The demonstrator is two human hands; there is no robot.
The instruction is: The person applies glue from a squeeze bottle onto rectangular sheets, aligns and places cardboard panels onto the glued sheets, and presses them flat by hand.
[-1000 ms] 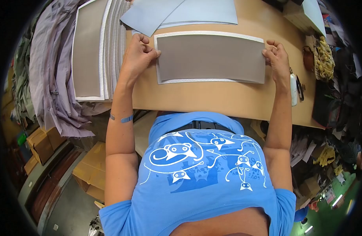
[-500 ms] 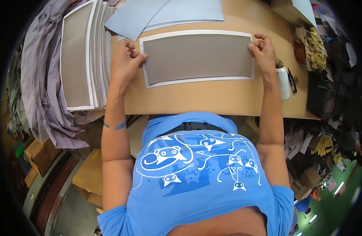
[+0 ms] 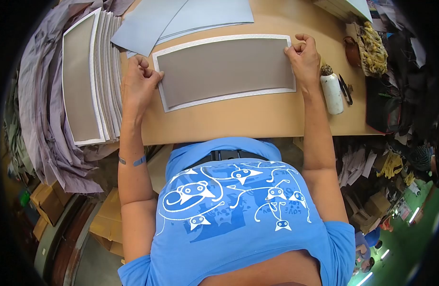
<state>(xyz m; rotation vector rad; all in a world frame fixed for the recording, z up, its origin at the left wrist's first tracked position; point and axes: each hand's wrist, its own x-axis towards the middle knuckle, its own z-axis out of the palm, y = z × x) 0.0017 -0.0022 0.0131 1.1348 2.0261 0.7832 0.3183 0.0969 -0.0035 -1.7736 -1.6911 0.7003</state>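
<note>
A wide grey-brown fabric panel with a white border lies in front of me on the table, its long edges slightly curved. At its left end, my left hand pinches the border between thumb and finger. My right hand grips the upper right corner in the same way, with the other fingers curled. Left of my left hand stands a fanned stack of similar bordered panels. Just right of my right wrist is a white bottle with a dark top.
Blue-grey sheets lie at the back of the tan table. Mauve cloth is heaped at the left. Dark snips, a brown pot and a box of yellowish scraps are at the right. Cardboard boxes stand below.
The whole scene has shifted left and turned slightly in the view. Both hands keep their hold on the panel's ends, and the panel looks a little more tilted.
</note>
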